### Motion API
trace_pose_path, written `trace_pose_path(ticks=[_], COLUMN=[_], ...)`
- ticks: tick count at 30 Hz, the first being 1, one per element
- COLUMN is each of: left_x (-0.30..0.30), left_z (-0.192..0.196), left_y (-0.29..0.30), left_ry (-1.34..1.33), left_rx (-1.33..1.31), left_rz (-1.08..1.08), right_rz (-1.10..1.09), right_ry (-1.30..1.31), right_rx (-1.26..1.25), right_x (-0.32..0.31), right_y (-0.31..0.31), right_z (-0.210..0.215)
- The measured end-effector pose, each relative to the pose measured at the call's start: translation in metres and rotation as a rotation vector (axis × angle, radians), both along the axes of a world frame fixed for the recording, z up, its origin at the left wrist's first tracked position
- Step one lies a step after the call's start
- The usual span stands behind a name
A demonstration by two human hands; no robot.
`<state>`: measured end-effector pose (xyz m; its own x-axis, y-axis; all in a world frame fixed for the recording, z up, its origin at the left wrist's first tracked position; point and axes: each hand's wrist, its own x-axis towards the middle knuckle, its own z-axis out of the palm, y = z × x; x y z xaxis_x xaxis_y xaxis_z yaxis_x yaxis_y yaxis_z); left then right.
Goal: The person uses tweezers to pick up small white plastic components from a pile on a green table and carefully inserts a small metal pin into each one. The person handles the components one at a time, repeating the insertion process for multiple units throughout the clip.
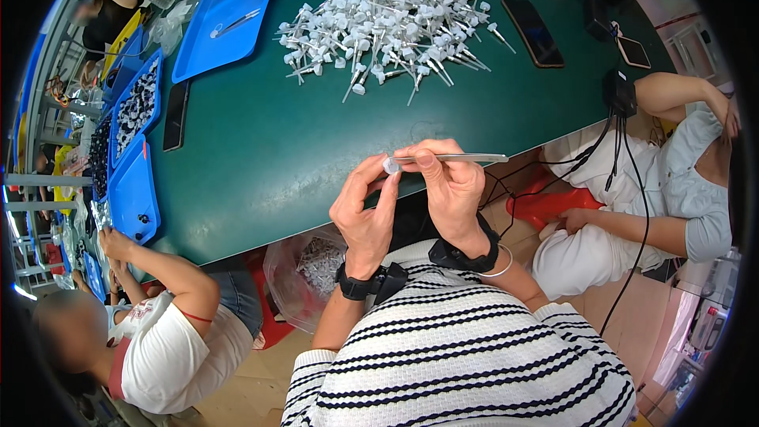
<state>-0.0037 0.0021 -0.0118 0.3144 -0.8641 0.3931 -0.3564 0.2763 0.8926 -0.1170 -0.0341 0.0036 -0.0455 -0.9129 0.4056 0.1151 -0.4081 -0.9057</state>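
Observation:
Just past the near edge of the green table, my left hand [366, 212] pinches a small white plastic piece [390, 165] between its fingertips. A pair of metal tweezers [474, 158] lies level in my right hand [453, 194], gripped between thumb and fingers. The tips of the tweezers reach the white piece, and my fingers partly cover the spot where they meet. Farther off on the table, a large heap of white-capped parts with thin metal stems [387, 24] is spread out.
Phones lie at the heap's right [532, 32] and the table's left [175, 115]. A blue tray [198, 51] holds another pair of tweezers. Dark parts fill a blue bin [136, 107]. Below the edge hangs a clear bag of parts [316, 265]. People sit left and right; cables [621, 134] dangle at right.

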Motion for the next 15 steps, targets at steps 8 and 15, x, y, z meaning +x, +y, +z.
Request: trace_pose_path(ticks=[8,15], left_x=[-0.0006,-0.0009], left_z=[-0.0041,-0.003], left_y=[0.0003,0.0021], left_ry=[0.273,0.349], left_rx=[0.088,0.133], left_rz=[-0.059,-0.079], right_rz=[-0.055,-0.052], right_ry=[0.119,0.175], right_rx=[-0.078,-0.1], right_x=[-0.0039,-0.0053], right_y=[-0.0014,-0.0028], right_z=[-0.0023,0.001])
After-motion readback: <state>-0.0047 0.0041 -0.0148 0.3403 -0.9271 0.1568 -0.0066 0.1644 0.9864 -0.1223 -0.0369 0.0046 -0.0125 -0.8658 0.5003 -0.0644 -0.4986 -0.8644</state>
